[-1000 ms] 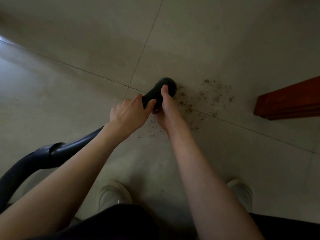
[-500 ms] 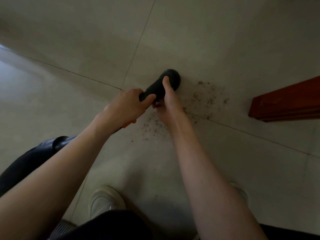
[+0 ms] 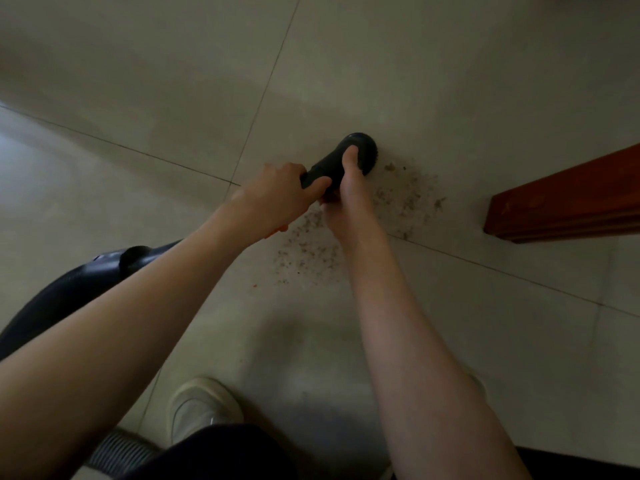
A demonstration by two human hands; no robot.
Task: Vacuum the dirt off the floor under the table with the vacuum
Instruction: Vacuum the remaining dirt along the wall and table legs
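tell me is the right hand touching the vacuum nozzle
Touching. The head view shows the right hand gripping the vacuum nozzle, thumb lying along its top.

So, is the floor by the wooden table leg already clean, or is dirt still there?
Still dirty. Brown dirt lies scattered on the floor tiles beside the vacuum nozzle and under the right hand.

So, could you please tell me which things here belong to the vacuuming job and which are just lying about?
Job: nozzle, dirt, left hand, right hand, floor.
Lying about: wooden beam, shoe.
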